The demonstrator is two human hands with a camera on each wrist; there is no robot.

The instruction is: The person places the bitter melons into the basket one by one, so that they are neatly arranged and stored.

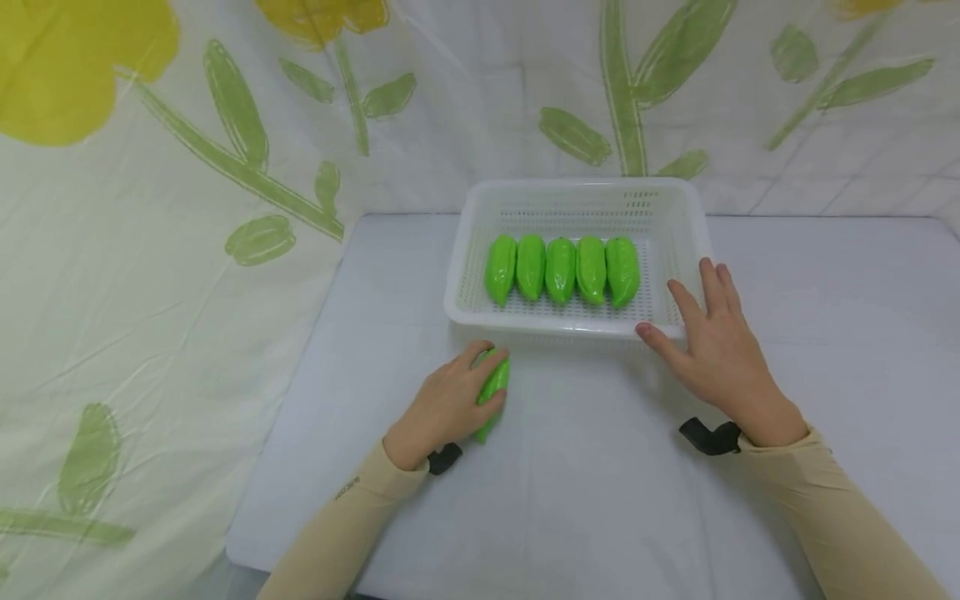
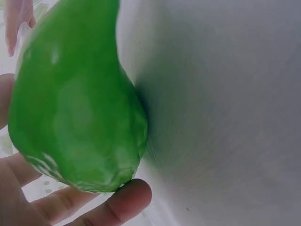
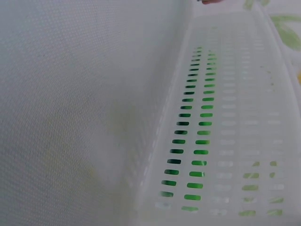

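My left hand (image 1: 450, 400) holds a glossy green pepper (image 1: 495, 379) on the table, just in front of the basket's left part. In the left wrist view that pepper (image 2: 75, 103) fills much of the picture, its broad end against the fingers (image 2: 129, 200). A white plastic basket (image 1: 525, 323) contains several similar green peppers (image 1: 561, 271), lined up side by side in one row. At its front right corner my right hand (image 1: 720, 354) rests with fingers spread, the thumb at the front rim and the other fingers over the right side.
A white cloth covers the table (image 1: 585, 492). Behind and to the left hangs a curtain (image 1: 450, 100) printed with yellow flowers and green leaves. The basket's slotted wall (image 3: 230, 117) runs through the right wrist view, green showing through the slots.
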